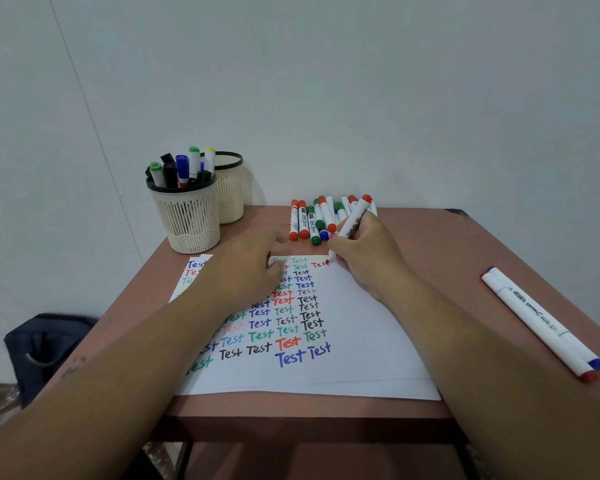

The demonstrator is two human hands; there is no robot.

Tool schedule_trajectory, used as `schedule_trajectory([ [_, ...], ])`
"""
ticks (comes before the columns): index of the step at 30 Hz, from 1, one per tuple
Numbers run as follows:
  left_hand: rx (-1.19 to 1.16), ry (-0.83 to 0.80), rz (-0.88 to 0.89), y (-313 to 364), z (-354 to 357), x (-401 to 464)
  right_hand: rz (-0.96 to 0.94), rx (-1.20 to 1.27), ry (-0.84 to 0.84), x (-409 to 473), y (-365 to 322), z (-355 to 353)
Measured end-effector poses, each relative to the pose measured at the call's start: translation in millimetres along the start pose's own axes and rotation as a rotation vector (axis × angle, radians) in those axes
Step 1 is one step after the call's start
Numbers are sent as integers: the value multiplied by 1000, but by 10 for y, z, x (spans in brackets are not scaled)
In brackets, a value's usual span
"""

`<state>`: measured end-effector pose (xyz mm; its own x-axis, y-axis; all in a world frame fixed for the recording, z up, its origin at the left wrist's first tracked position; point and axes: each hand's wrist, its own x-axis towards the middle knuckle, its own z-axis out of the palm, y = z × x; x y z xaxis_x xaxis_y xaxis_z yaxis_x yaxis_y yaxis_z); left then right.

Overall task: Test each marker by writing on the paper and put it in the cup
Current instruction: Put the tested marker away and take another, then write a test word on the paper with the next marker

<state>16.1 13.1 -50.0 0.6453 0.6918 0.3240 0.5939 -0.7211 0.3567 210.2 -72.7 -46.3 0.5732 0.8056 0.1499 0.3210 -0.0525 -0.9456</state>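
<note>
A white paper (361, 334) covered with several coloured "Test" words lies on the brown table (465, 258). My right hand (368, 258) grips a red marker (355, 218), its tip touching the paper's far edge beside a red "Test". My left hand (246, 271) rests on the paper, fingers curled around something small and red that I cannot make out. A row of several red, green and blue markers (312, 220) lies at the table's far edge. A cream mesh cup (191, 216) at the far left holds several markers.
A second cream cup (234, 188) stands behind the first, against the wall. Two long white pens (541, 323) with red and blue ends lie near the table's right edge. A dark bag (45, 348) sits on the floor at left.
</note>
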Motion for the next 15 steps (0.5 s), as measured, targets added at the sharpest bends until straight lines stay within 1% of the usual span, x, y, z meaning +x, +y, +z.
schedule_trajectory([
  [4,-77,13,-3,-20,22,11,-7,-16,-14,-13,-14,1],
  [9,-69,52,53,-42,29,28,-24,2,2,-18,-14,-19],
  [11,-84,51,18,-21,20,19,-15,68,21,-10,-5,-28],
  [13,-94,23,-38,27,-15,17,-1,192,21,2,4,-41],
  [15,-27,-23,-53,85,-60,6,-14,321,1,8,7,-52],
])
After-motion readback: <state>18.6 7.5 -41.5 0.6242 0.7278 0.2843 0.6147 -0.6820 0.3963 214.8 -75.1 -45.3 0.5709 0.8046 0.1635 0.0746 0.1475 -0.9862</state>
